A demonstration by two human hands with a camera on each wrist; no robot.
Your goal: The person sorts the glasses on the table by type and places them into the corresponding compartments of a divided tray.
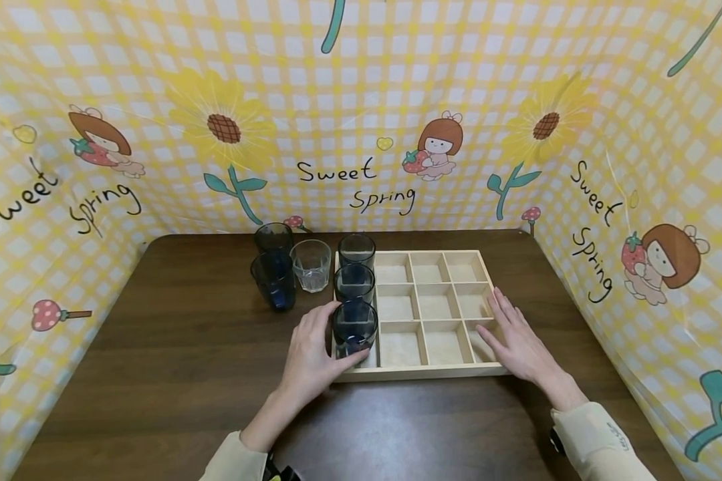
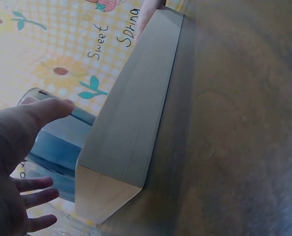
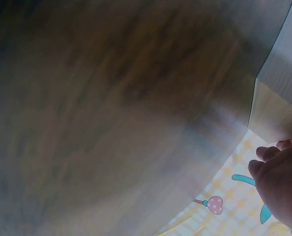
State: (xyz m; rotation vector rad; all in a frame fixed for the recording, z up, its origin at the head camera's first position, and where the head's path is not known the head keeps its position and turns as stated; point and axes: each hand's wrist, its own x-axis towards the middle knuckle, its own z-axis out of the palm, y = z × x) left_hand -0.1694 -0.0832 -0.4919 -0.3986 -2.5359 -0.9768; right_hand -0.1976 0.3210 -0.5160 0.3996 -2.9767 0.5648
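Note:
My left hand (image 1: pixel 309 351) grips a dark blue drinking glass (image 1: pixel 355 327), thumb across its front and index finger at its far left side. This glass stands in the front left compartment of a pale wooden divided tray (image 1: pixel 421 372). Behind it in the same left column stand a second blue glass (image 1: pixel 353 284) and a greyish glass (image 1: pixel 357 250). In the left wrist view the thumb overlaps the blue glass (image 2: pixel 60 147) beside the tray's corner. My right hand (image 1: pixel 520 347) rests on the tray's right edge, fingers extended along it.
Left of the tray stand a clear glass (image 1: pixel 311 266), a dark blue glass (image 1: pixel 273 280) and another dark glass (image 1: pixel 273 237) behind it. The tray's other compartments hold no glasses. A yellow checked cloth (image 1: pixel 313 120) walls the brown table (image 1: pixel 174 347) at the back and sides.

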